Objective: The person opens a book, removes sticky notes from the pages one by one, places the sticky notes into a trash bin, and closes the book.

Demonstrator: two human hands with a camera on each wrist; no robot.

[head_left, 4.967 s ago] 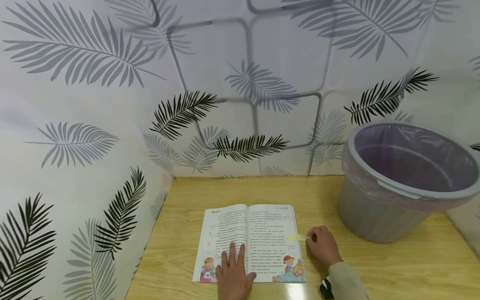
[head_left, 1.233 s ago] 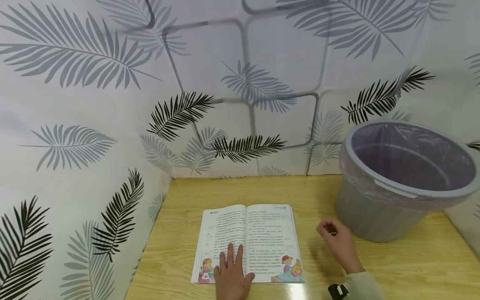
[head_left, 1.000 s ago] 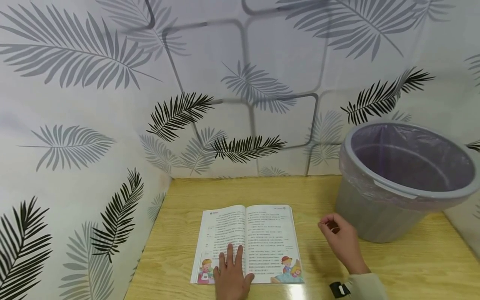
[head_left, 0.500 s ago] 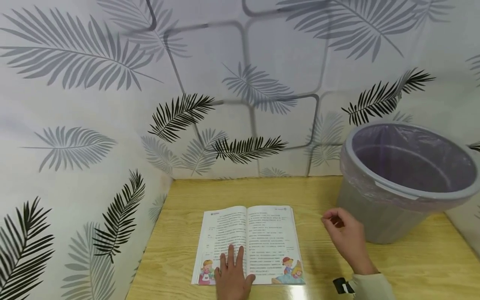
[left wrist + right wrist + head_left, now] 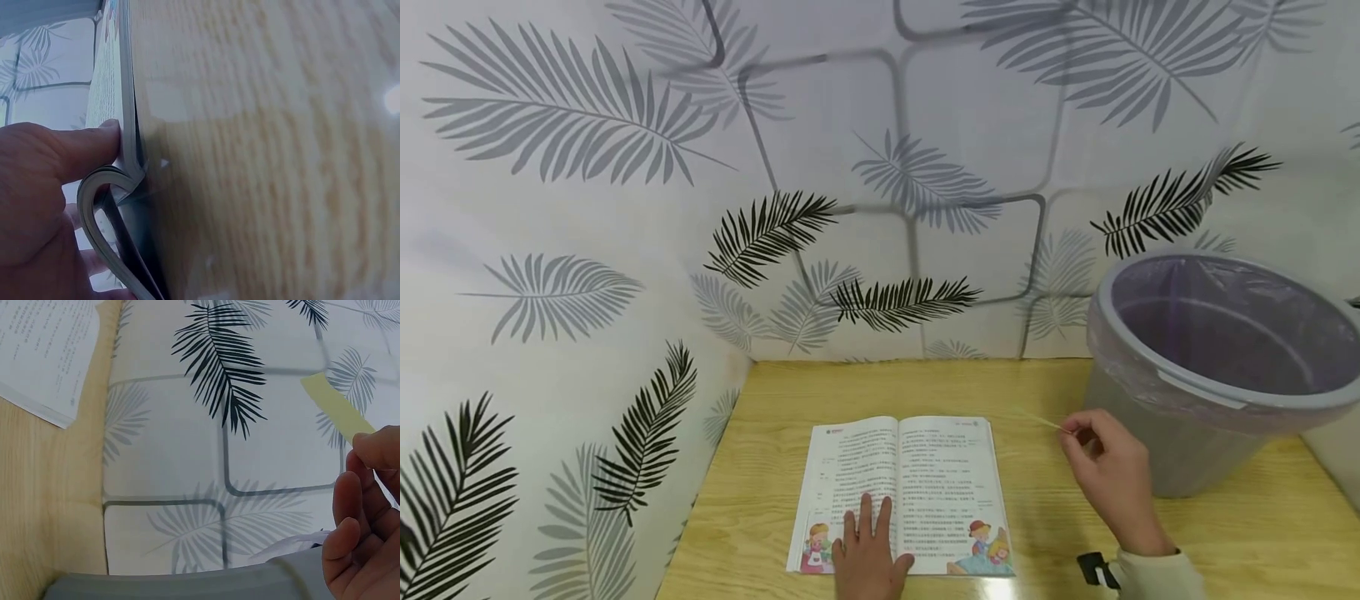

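An open book [image 5: 943,492] with printed pages lies on the wooden table. My left hand [image 5: 868,558] rests with spread fingers across its lower middle, near the fold. From the left wrist view, the thumb of that hand [image 5: 37,187] presses on the book's pages [image 5: 127,94] beside the curved spine. Right of the book, my right hand [image 5: 1108,475] is raised in front of the bin, pinching one end of a pale yellow sticky strip [image 5: 1037,418] between thumb and index finger. The strip [image 5: 337,407] points away from the fingertips in the right wrist view.
A large grey bin [image 5: 1150,458] with a thin purple-tinted liner stands at the right of the table [image 5: 820,383]. A leaf-patterned covering [image 5: 865,242] rises behind the table and along its left side. A black band is on my right wrist.
Five seconds ago the yellow strip lay over the book's right edge. It is now off the page, and my right hand has moved up and right with it. My left hand stays on the book.
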